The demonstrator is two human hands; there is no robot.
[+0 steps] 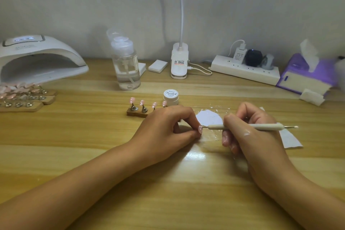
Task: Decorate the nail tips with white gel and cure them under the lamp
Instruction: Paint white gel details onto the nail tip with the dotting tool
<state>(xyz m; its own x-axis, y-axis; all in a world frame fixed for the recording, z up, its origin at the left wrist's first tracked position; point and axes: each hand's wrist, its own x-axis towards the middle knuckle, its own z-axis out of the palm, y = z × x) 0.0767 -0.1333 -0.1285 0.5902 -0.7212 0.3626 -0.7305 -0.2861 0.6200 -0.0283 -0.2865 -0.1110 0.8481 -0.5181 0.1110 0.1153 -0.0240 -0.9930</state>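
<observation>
Both forearms were bare from the lower edge of the frame to the wrists, with no sleeve showing on either. The left hand (pixel 166 125) carried no ring, watch or bracelet that could be seen. The right hand (pixel 250 132) was likewise unadorned, and a small glossy wet-looking patch sat on its back near the knuckles. The fingers (pixel 226 139) of the right hand ended in fairly long nails with a pale, pinkish sheen. The left hand's nails were mostly turned out of view.
</observation>
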